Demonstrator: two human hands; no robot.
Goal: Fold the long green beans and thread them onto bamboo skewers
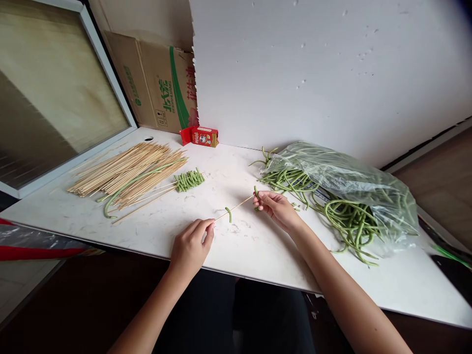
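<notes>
- Head view: a thin skewer (241, 203) spans the gap between the hands, over the white table (243, 250).
- At the skewer's near left end, the left hand (192, 245) pinches it between thumb and fingers.
- At its far right end, the right hand (276, 207) is closed in a pinch on a short bean piece (255, 190).
- On the skewer, nearer the left hand: a curved bean piece (229, 215).
- Left of the skewer: bean-loaded skewers (189, 180), then heaped bare skewers (121, 169).
- Right of it: long beans (356, 223) spilling from a clear plastic bag (342, 169).
</notes>
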